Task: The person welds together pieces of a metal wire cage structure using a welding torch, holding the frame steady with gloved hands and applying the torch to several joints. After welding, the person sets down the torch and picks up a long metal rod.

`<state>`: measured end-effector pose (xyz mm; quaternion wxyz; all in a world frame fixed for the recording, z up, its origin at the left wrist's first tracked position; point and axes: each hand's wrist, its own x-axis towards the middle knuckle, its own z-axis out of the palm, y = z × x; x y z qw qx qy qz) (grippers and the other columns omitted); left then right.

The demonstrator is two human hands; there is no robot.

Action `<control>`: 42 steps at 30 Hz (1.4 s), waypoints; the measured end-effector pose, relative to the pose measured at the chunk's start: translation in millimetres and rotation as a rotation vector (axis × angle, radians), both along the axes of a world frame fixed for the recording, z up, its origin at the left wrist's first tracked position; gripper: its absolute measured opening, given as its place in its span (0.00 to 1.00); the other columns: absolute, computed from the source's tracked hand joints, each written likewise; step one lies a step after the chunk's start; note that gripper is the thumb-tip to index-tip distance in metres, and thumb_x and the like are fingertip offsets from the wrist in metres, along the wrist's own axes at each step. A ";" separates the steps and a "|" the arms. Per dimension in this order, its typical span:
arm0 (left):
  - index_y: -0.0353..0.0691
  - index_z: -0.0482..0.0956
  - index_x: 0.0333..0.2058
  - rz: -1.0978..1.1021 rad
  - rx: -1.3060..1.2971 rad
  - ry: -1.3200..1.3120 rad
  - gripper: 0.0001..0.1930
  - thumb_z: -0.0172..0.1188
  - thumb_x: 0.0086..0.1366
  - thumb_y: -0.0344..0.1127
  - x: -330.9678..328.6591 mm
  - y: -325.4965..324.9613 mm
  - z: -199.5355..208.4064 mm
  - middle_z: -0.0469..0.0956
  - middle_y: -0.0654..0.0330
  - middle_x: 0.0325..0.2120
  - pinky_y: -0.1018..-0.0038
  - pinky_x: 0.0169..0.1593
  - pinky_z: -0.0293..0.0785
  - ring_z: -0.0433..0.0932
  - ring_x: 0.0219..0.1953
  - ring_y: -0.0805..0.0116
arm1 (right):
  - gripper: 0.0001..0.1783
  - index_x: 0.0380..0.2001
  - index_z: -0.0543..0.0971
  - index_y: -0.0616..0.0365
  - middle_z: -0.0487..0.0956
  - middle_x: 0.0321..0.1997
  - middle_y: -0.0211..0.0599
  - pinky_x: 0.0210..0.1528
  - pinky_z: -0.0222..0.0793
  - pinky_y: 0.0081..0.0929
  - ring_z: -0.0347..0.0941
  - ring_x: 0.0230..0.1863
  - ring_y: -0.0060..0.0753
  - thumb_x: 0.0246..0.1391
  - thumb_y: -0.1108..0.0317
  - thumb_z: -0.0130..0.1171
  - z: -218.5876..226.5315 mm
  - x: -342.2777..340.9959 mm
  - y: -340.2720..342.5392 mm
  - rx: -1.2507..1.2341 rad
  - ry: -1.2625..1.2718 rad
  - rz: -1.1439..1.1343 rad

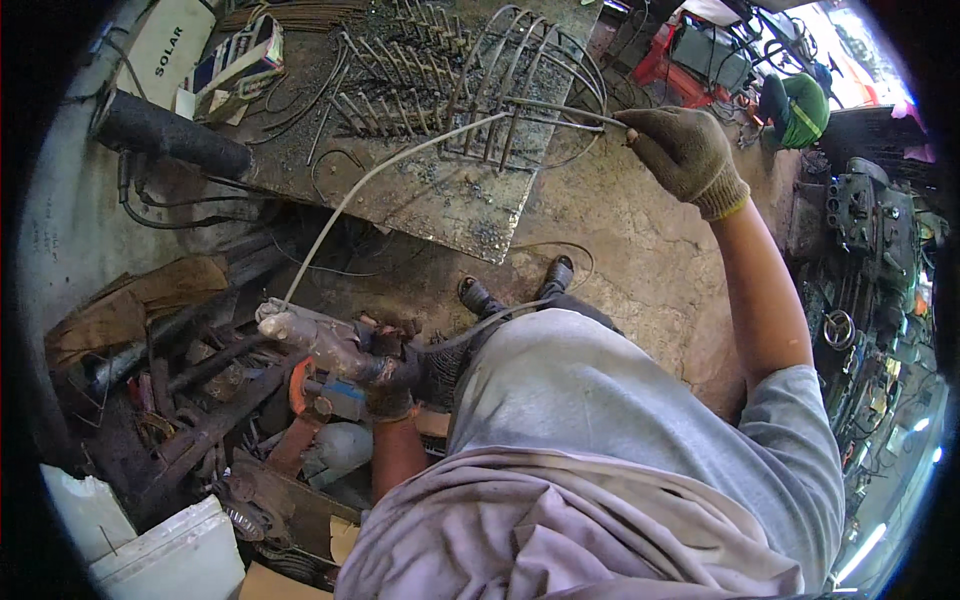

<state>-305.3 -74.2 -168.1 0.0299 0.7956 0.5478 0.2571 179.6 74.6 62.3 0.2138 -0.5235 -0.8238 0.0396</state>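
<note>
My left hand (394, 365), in a dark glove, is closed around a welding electrode holder (318, 338) at the lower left. A long pale welding electrode (372, 180) runs from its jaws up to a cage-like frame of bent metal rods (510, 85) on the table edge. The electrode's tip appears at the frame's bars; whether it touches cannot be made out. My right hand (688, 155), in a brown knitted glove, pinches the end of a thin metal rod (570, 108). That rod's other end reaches in among the frame's bars.
The metal table (420, 212) carries rows of upright metal pegs (405, 75) and dark grit. Scrap metal (190, 430) piles up at left, beside a dark cylinder (170, 135). A welding cable (480, 328) trails from the holder. Machinery (870, 230) stands right; someone in green (800, 110) is farther back.
</note>
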 end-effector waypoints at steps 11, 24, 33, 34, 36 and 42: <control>0.37 0.63 0.66 -0.012 -0.290 -0.197 0.30 0.58 0.65 0.24 -67.4 -16.3 -82.0 0.71 0.56 0.62 0.59 0.64 0.72 0.74 0.60 0.59 | 0.15 0.44 0.86 0.52 0.84 0.34 0.47 0.38 0.79 0.39 0.82 0.35 0.51 0.57 0.60 0.63 4.7 -2.0 -3.7 -0.067 -0.037 -0.087; 0.33 0.69 0.59 0.257 -0.291 -0.702 0.23 0.59 0.68 0.34 2.8 -7.1 -65.6 0.76 0.46 0.54 0.59 0.59 0.73 0.75 0.55 0.53 | 0.15 0.43 0.86 0.57 0.84 0.33 0.49 0.37 0.77 0.39 0.82 0.34 0.51 0.59 0.60 0.63 3.9 -2.3 -2.5 -0.026 -0.011 -0.038; 0.36 0.70 0.60 0.167 -0.325 -0.440 0.24 0.59 0.70 0.40 -15.8 -8.3 -69.9 0.75 0.48 0.56 0.58 0.60 0.71 0.75 0.57 0.53 | 0.14 0.43 0.86 0.53 0.84 0.34 0.47 0.37 0.79 0.39 0.82 0.34 0.50 0.56 0.60 0.64 -0.2 2.4 -3.6 -0.069 -0.024 -0.080; 0.36 0.70 0.60 0.188 -0.316 -0.444 0.24 0.59 0.70 0.40 -13.1 -8.7 -68.4 0.75 0.48 0.56 0.58 0.60 0.70 0.75 0.57 0.53 | 0.14 0.42 0.86 0.52 0.84 0.33 0.46 0.36 0.78 0.39 0.82 0.34 0.50 0.55 0.61 0.64 0.0 1.6 -3.2 -0.048 -0.030 -0.069; 0.37 0.70 0.60 0.210 -0.314 -0.440 0.24 0.59 0.69 0.40 -9.9 -8.0 -65.0 0.75 0.48 0.56 0.57 0.60 0.70 0.74 0.58 0.53 | 0.13 0.42 0.86 0.52 0.84 0.32 0.46 0.36 0.78 0.39 0.82 0.33 0.50 0.55 0.61 0.65 -0.8 1.6 -2.9 -0.027 -0.036 -0.058; 0.38 0.70 0.63 0.140 -0.179 -0.257 0.27 0.59 0.67 0.41 -7.5 -7.3 -58.5 0.75 0.49 0.59 0.55 0.64 0.66 0.73 0.60 0.50 | 0.14 0.43 0.86 0.52 0.84 0.32 0.46 0.37 0.78 0.40 0.82 0.34 0.51 0.57 0.59 0.63 -1.2 3.9 -3.3 -0.009 -0.067 -0.056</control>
